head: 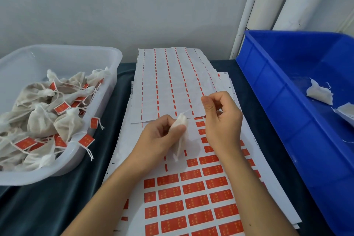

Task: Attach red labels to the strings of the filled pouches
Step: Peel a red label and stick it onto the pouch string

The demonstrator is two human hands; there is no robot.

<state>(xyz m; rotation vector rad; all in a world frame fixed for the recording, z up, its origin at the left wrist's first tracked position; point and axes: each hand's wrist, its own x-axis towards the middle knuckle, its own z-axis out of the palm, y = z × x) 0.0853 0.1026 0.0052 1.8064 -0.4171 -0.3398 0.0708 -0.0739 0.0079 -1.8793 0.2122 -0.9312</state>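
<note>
My left hand (161, 136) grips a small white cloth pouch (181, 136) above the label sheets, its neck pointing up and to the right. A thin white string (186, 111) runs from the neck toward my right hand (222, 119), whose fingers are curled; whether they pinch the string's end I cannot tell. Under both hands lies a sheet of red labels (199, 197) with several rows peeled away. An emptied backing sheet (172, 86) lies over its far end.
A clear plastic tub (107, 82) at the left holds several filled pouches with red labels on their strings. A blue crate (287, 105) at the right holds a few white pouches (319, 93). Dark cloth covers the table. White pipes stand at the back right.
</note>
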